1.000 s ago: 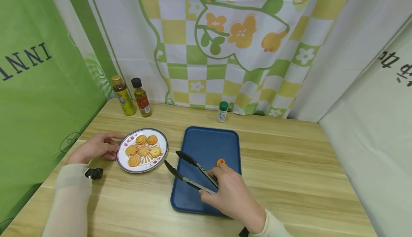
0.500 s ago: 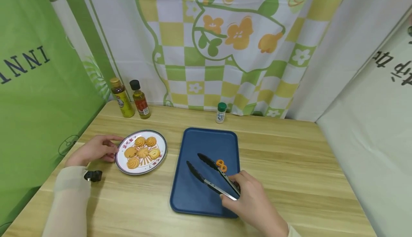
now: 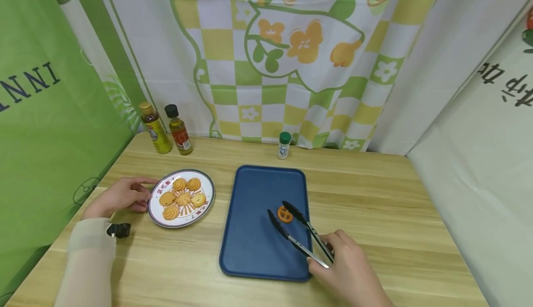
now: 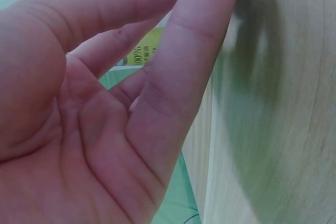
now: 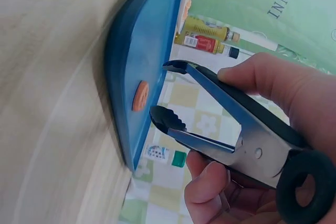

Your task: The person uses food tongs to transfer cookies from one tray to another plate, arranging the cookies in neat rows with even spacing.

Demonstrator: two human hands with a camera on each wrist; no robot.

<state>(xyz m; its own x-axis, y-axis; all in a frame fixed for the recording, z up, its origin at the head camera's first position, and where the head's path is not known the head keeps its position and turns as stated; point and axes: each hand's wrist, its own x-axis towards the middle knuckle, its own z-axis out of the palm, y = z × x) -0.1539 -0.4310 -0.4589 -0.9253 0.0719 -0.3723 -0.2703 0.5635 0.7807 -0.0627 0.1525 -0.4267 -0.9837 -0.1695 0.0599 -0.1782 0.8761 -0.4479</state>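
Note:
My right hand [image 3: 347,265] holds a pair of tongs [image 3: 301,244] with black tips and a steel body. The tong tips are spread on either side of a small brown pretzel [image 3: 285,214] that lies on the blue tray [image 3: 254,251]. In the right wrist view the tips stand a little apart from the pretzel [image 5: 140,96]. On the left, my left hand [image 3: 122,197] pinches the rim of a white plate [image 3: 195,214] with a dark edge. Several cookies [image 3: 183,198] lie on that plate. The plate is mostly hidden behind the fingers in the left wrist view.
Two sauce bottles [image 3: 180,131] stand at the back left of the wooden table [image 3: 374,196]. Behind the tray stands a small green-capped shaker [image 3: 284,146]. A patterned curtain [image 3: 283,89] hangs along the back edge, with a green cloth [image 3: 50,135] at the left.
My right hand has moved right with the tongs, away from the plate side, and their tips now straddle the pretzel. The left hand stays at the plate.

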